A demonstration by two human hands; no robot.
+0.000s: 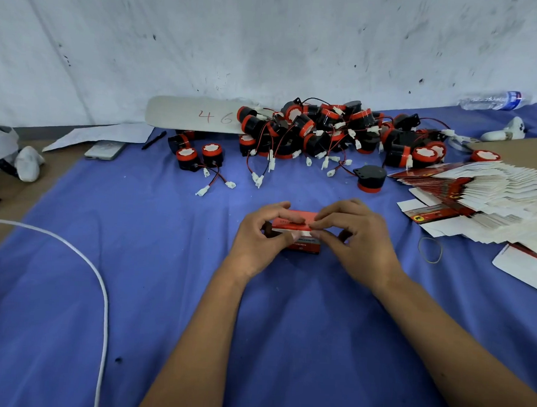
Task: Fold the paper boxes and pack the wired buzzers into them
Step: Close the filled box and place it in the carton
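Blue cloth (131, 273) covers the work surface, with a stained white wall (271, 40) rising at the far side. One small red box (296, 233) sits on the cloth at the centre, between the two hands. Left hand (259, 234) grips its left end with curled fingers; right hand (356, 237) grips the right end, its fingertips pinching the top flap. Beyond the box lies a tangled heap of black-and-red buzzers (328, 131), too many to count, plus two buzzers (197, 158) standing apart to the left and one lone buzzer (369, 176) to the right. A fanned stack of flat boxes (481, 200) lies at the right, one rubber band (431, 249) near it. One white cable (99, 271) curves at the near left. One phone (105, 150), one pen (154, 139) and one water bottle (493, 100) lie farther off.
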